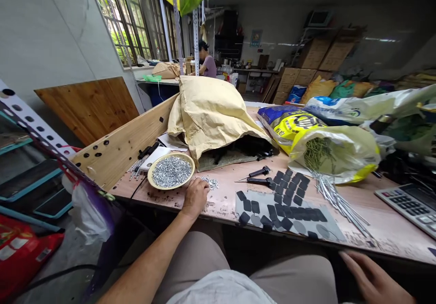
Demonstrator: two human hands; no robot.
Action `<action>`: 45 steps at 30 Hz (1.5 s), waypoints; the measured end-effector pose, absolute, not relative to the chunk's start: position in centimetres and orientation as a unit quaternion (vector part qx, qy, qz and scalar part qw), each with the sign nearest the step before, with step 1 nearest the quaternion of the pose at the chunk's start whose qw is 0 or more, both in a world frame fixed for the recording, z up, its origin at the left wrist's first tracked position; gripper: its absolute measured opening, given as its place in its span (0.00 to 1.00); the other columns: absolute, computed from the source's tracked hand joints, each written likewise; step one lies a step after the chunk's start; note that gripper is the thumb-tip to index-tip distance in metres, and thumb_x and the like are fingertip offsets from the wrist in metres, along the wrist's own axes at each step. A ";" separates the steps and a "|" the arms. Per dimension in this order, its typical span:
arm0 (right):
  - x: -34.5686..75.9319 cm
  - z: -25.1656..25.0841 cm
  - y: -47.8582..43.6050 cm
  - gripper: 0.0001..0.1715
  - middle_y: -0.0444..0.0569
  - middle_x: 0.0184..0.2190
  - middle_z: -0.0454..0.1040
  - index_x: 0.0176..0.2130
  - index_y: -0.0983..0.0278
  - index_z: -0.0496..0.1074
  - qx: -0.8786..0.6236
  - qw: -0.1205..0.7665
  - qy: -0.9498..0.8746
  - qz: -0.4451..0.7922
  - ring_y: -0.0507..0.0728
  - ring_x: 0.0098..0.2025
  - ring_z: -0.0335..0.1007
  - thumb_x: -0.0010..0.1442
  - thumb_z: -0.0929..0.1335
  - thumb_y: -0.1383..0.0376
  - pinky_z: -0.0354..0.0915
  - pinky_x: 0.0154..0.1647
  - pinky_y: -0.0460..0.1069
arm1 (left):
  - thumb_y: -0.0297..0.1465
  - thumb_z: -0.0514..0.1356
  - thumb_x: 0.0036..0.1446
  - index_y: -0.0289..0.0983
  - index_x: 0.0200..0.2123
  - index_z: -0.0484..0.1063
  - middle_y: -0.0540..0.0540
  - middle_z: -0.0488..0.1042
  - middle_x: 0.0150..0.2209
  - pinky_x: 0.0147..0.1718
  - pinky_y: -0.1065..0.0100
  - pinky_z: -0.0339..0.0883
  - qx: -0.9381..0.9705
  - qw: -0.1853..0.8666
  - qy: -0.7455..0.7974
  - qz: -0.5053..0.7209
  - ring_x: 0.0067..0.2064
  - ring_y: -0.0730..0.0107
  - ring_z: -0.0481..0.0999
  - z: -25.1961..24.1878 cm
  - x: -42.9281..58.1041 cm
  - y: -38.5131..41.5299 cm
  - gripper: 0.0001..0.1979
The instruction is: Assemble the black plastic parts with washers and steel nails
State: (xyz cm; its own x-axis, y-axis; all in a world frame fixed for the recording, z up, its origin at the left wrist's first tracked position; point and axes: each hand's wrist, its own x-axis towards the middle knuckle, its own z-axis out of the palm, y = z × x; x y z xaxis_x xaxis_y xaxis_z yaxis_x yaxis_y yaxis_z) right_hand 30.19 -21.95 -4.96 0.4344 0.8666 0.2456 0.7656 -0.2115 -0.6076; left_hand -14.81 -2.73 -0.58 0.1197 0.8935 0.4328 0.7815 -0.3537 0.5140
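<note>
- Worktop (391,224): long, pale wood-toned top with worn patches, running across the view in front of the person; a wooden board (119,154) stands along its far left side.
- Paper sack (211,118): large, tan, slumped on the worktop against the board.
- Plastic sack (335,152): yellow and white, lying on its side at right of the paper sack, mouth open, long nails (335,202) fanning out across the worktop.
- Grey sheet (289,218): flat on the worktop near the front edge, with black pads (288,199) set on and beyond it.
- Calculator (410,206): at the right edge of the worktop.
- Person at the far table (208,66): seated, back in the room, hands not seen.
- Right hand (371,279): below the worktop edge over the thigh, fingers (350,261) loosely spread, released, nothing held.
- Dish (170,187): round, shallow, heaped with small silver parts (171,171), on the worktop just beyond the left hand.
- Left hand (195,198): on the worktop, fingers (204,185) curled, tips at a loose scatter of silver parts (211,183); cannot tell whether they pinch any.
</note>
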 end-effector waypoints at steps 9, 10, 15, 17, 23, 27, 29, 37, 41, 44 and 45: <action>14.3 0.2 -2.9 0.11 0.52 0.42 0.74 0.44 0.58 0.74 -0.558 0.250 -0.791 -0.021 0.61 0.45 0.67 0.65 0.64 0.62 0.62 0.47 0.55 | 0.33 0.60 0.51 0.38 0.28 0.69 0.53 0.67 0.25 0.25 0.72 0.61 0.521 0.431 0.532 0.510 0.26 0.73 0.66 1.6 -13.3 -4.1 0.04; 13.4 0.2 -1.7 0.10 0.52 0.42 0.74 0.44 0.57 0.75 -0.554 0.235 -0.798 -0.030 0.62 0.45 0.66 0.64 0.65 0.64 0.61 0.47 0.55 | 0.34 0.63 0.49 0.38 0.29 0.70 0.54 0.68 0.25 0.23 0.74 0.59 0.470 0.501 0.512 0.515 0.24 0.76 0.65 1.9 -13.1 -4.4 0.07; 12.1 -0.4 1.1 0.08 0.55 0.38 0.72 0.35 0.61 0.74 -0.545 0.239 -0.804 -0.020 0.63 0.43 0.64 0.63 0.65 0.67 0.59 0.44 0.55 | 0.29 0.72 0.42 0.32 0.32 0.73 0.50 0.70 0.28 0.20 0.80 0.54 0.271 0.732 0.377 0.499 0.25 0.82 0.65 3.0 -13.0 -5.4 0.14; 12.1 0.0 0.8 0.09 0.55 0.39 0.72 0.35 0.62 0.72 -0.533 0.255 -0.807 -0.003 0.62 0.44 0.65 0.64 0.62 0.68 0.60 0.44 0.54 | 0.26 0.73 0.42 0.32 0.32 0.73 0.49 0.70 0.28 0.20 0.81 0.56 0.203 0.779 0.331 0.492 0.26 0.82 0.67 3.2 -12.9 -5.6 0.14; 10.3 4.0 -4.5 0.08 0.47 0.34 0.72 0.41 0.61 0.64 -0.493 0.305 -0.805 0.128 0.55 0.36 0.69 0.68 0.57 0.65 0.63 0.37 0.47 | 0.24 0.72 0.46 0.31 0.32 0.72 0.48 0.70 0.29 0.21 0.81 0.59 0.093 0.846 0.227 0.474 0.27 0.81 0.68 3.3 -11.3 -5.7 0.12; 8.0 6.1 -8.4 0.07 0.47 0.34 0.73 0.43 0.59 0.63 -0.464 0.335 -0.789 0.225 0.55 0.35 0.71 0.68 0.58 0.65 0.63 0.37 0.48 | 0.24 0.73 0.44 0.31 0.30 0.72 0.48 0.71 0.29 0.21 0.82 0.60 0.094 0.856 0.211 0.463 0.28 0.81 0.68 3.5 -10.1 -6.1 0.13; 7.3 6.4 -9.3 0.07 0.47 0.34 0.73 0.42 0.59 0.63 -0.468 0.332 -0.789 0.219 0.55 0.34 0.70 0.68 0.58 0.64 0.62 0.36 0.47 | 0.25 0.73 0.44 0.31 0.29 0.72 0.48 0.71 0.28 0.21 0.82 0.60 0.110 0.854 0.217 0.460 0.27 0.81 0.68 3.7 -9.7 -6.3 0.13; 7.1 6.7 -11.0 0.09 0.48 0.30 0.73 0.39 0.58 0.66 -0.509 0.317 -0.786 0.150 0.56 0.31 0.70 0.68 0.59 0.62 0.58 0.33 0.48 | 0.28 0.75 0.41 0.32 0.28 0.74 0.50 0.71 0.24 0.22 0.80 0.58 0.225 0.801 0.284 0.476 0.25 0.82 0.67 5.1 -9.4 -7.7 0.14; 7.1 7.1 -11.8 0.13 0.44 0.24 0.72 0.34 0.59 0.66 -0.516 0.343 -0.744 0.249 0.53 0.25 0.66 0.67 0.60 0.58 0.56 0.28 0.47 | 0.31 0.74 0.41 0.33 0.26 0.74 0.52 0.69 0.22 0.25 0.76 0.58 0.331 0.725 0.340 0.500 0.24 0.80 0.65 5.8 -9.2 -8.3 0.13; 7.4 6.9 -12.0 0.18 0.40 0.19 0.68 0.31 0.60 0.64 -0.483 0.356 -0.662 0.448 0.49 0.17 0.59 0.66 0.60 0.52 0.53 0.20 0.45 | 0.32 0.72 0.42 0.34 0.25 0.75 0.52 0.69 0.22 0.25 0.75 0.56 0.385 0.697 0.350 0.493 0.24 0.80 0.63 5.9 -9.0 -8.7 0.11; 7.5 6.8 -12.0 0.19 0.39 0.18 0.68 0.31 0.60 0.64 -0.472 0.357 -0.635 0.497 0.48 0.16 0.57 0.65 0.61 0.50 0.52 0.19 0.44 | 0.32 0.72 0.42 0.34 0.25 0.75 0.52 0.69 0.22 0.25 0.74 0.56 0.399 0.692 0.352 0.488 0.24 0.79 0.63 5.9 -9.0 -8.8 0.10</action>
